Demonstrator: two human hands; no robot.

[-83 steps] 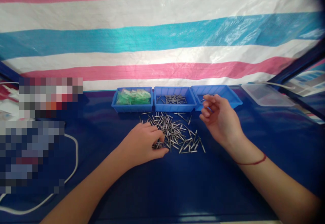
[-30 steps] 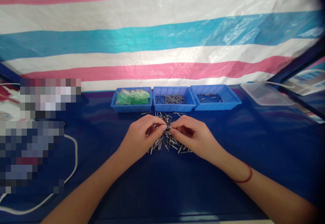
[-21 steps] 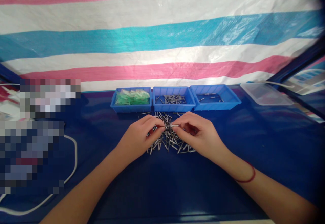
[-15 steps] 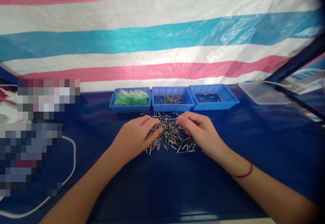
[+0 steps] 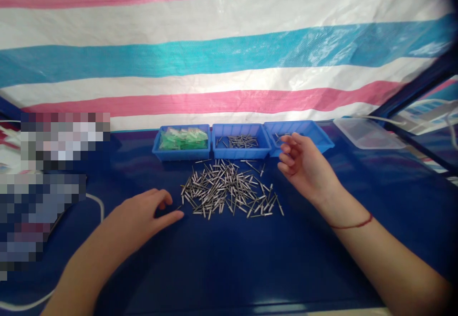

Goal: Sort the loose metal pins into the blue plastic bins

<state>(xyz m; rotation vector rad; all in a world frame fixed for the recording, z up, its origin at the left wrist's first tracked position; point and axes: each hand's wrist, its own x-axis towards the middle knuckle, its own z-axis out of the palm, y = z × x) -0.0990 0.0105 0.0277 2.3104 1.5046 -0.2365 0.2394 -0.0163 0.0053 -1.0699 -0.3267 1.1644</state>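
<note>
A loose heap of metal blind rivets (image 5: 223,187) lies on the blue table. My left hand (image 5: 146,213) is at the left edge of the heap, thumb and fingers apart, with a single rivet near its fingertips. My right hand (image 5: 304,170) is raised in front of the right blue bin (image 5: 320,137), palm partly turned up. Its fingers are loosely curled with gaps between them, and I make out nothing held in it. A few rivets lie in that bin, partly hidden by the hand. The middle blue bin (image 5: 241,153) holds more rivets.
The left blue bin (image 5: 182,154) contains green-and-white plastic packets (image 5: 184,138). A clear plastic lid (image 5: 368,133) lies at the back right. A white cable (image 5: 98,201) runs along the left, beside blurred-out items. A striped sheet (image 5: 214,58) hangs behind the table.
My left hand has drawn back left and toward me, off the heap. My right hand has left the heap, moving right and up to the right bin. The heap now shows more fully.
</note>
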